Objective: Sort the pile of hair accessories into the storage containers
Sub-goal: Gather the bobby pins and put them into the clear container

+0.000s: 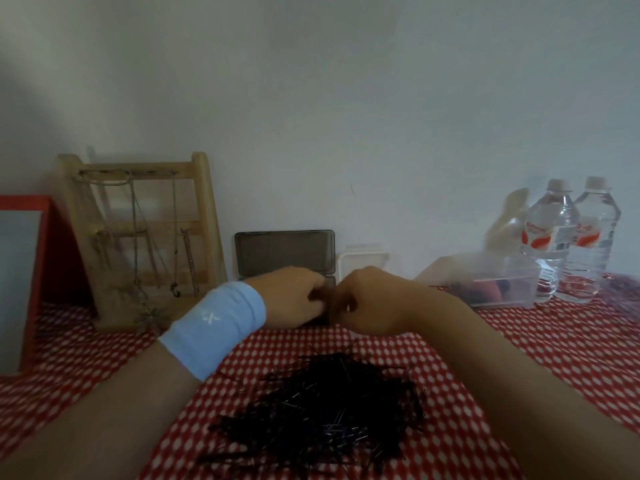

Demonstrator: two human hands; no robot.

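One heap of thin black metal hairpins (322, 410) (uncountable) on the bench (519, 341); left hand (294, 296) and right hand (367, 299) curl fingers over one smoky plastic box (284, 252), grip unclear

Wooden necklace stand (138, 166), red-framed mirror (19, 271), two water bottles (550, 244), red checked tablecloth (554, 341)

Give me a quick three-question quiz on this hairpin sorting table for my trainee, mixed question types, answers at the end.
1. True or false: the lid of the dark box stands open.
2. The pile of black hairpins lies: A) inside the box; B) on the checked cloth, nearer the person than the box; C) beside the bottles.
3. How many water bottles stand at the right?
Key: 1 true; 2 B; 3 two.
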